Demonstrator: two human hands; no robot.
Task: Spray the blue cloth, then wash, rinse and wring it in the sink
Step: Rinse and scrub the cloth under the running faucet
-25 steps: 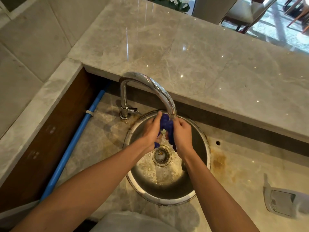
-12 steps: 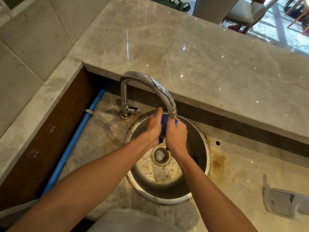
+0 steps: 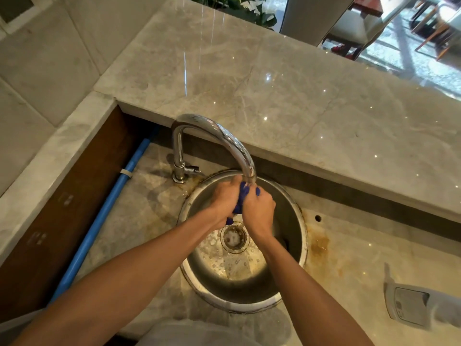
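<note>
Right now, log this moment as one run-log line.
step: washing under faucet | left hand: grips blue cloth | right hand: grips cloth | place: over sink | wring: not yet evident

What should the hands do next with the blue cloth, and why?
Probably keep rubbing the blue cloth between the left hand and right hand under the tap. Both hands grip it bunched right below the spout, over the sink, so it looks mid-wash, not ready for wringing.
</note>
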